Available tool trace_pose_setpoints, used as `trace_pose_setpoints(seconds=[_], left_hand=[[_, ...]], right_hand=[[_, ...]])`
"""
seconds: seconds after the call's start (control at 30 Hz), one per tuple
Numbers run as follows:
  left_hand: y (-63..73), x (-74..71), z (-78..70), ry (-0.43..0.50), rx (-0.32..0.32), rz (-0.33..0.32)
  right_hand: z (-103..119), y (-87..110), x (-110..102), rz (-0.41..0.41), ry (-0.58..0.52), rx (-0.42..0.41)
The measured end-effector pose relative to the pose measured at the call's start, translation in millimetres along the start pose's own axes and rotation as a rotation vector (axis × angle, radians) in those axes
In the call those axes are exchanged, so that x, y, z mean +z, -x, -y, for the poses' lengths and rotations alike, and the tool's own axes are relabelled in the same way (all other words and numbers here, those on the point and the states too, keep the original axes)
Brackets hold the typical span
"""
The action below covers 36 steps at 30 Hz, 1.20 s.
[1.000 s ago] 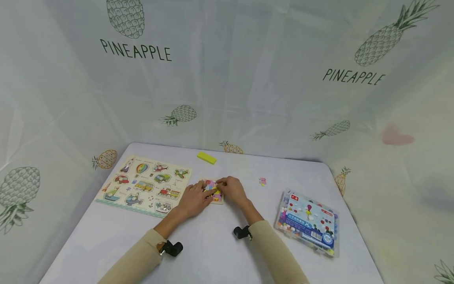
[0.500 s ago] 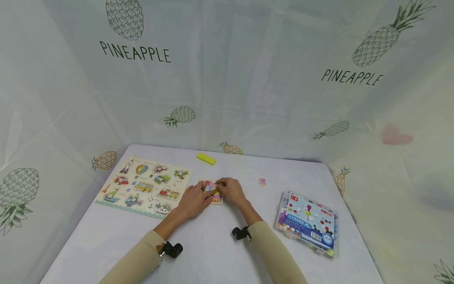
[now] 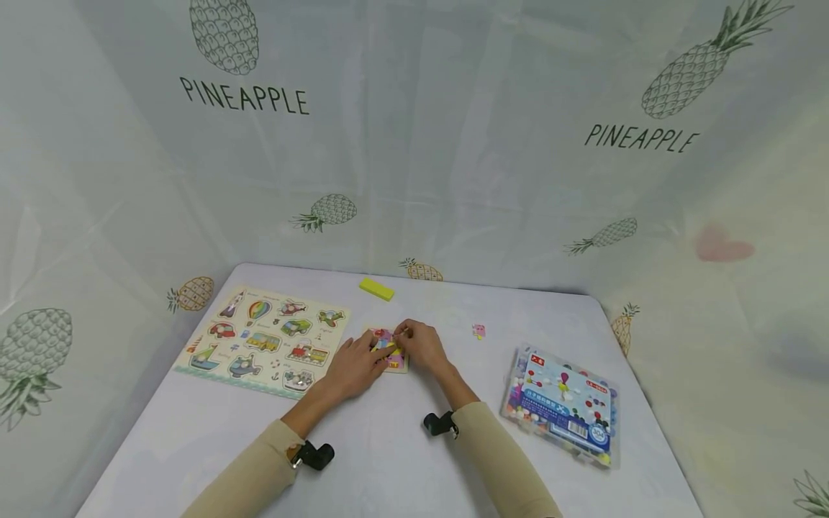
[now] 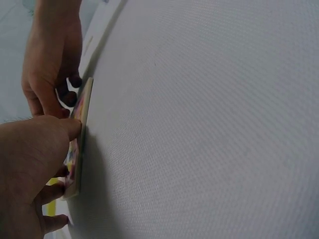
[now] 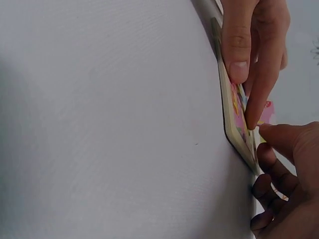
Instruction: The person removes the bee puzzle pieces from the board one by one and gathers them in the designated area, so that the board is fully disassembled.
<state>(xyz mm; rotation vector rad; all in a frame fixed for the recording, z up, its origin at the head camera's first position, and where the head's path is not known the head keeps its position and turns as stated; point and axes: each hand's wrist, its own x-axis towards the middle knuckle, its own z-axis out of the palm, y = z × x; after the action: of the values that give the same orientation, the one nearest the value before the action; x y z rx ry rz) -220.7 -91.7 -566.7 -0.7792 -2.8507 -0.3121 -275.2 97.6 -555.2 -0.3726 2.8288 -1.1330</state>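
Note:
A small pink, yellow and purple puzzle board [image 3: 395, 360] lies flat on the table, partly covered by both hands. My left hand [image 3: 355, 365] rests on its left side, with the thumb and extended forefinger pressing its face, as the right wrist view shows. At the board's far right corner, my right hand [image 3: 422, 345] pinches a small pink puzzle piece [image 5: 268, 112] between thumb and forefinger. That piece appears tipped up from the board; its picture is mostly hidden. Another small pink puzzle piece [image 3: 478, 331] lies apart on the table to the right.
Left of the hands lies a large vehicle puzzle board [image 3: 262, 339] with several pictures. A yellow block [image 3: 376, 289] sits near the back edge. To the right is a clear plastic box [image 3: 562, 406] of colourful balls. A pineapple-print cloth [image 3: 414, 144] hangs behind the table [image 3: 369, 460].
The right hand's fingers have shifted slightly upward at the board's corner. The left hand stays in place on the board.

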Motion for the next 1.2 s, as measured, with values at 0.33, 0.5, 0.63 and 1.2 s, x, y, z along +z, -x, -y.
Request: trace_pose_setpoints(seconds=[0.33,0.5,0.63,1.2], left_hand=[[1.9,-0.9,-1.7,-0.007,0.0,-0.009],[2.3,-0.8,-1.4,-0.007,0.006,-0.021],[2.8,0.6,-0.7,0.0,0.001,-0.018],[4.0,0.9,-0.4,0.007,-0.01,-0.002]], right_hand=[[-2,-1.1,-3,-0.002,-0.066,0.015],[-2,-0.1,-14,-0.039,-0.122,0.03],[-6,-0.7,-25,-0.066,-0.126,0.045],[-25,-0.2,-67,-0.148,-0.093,0.1]])
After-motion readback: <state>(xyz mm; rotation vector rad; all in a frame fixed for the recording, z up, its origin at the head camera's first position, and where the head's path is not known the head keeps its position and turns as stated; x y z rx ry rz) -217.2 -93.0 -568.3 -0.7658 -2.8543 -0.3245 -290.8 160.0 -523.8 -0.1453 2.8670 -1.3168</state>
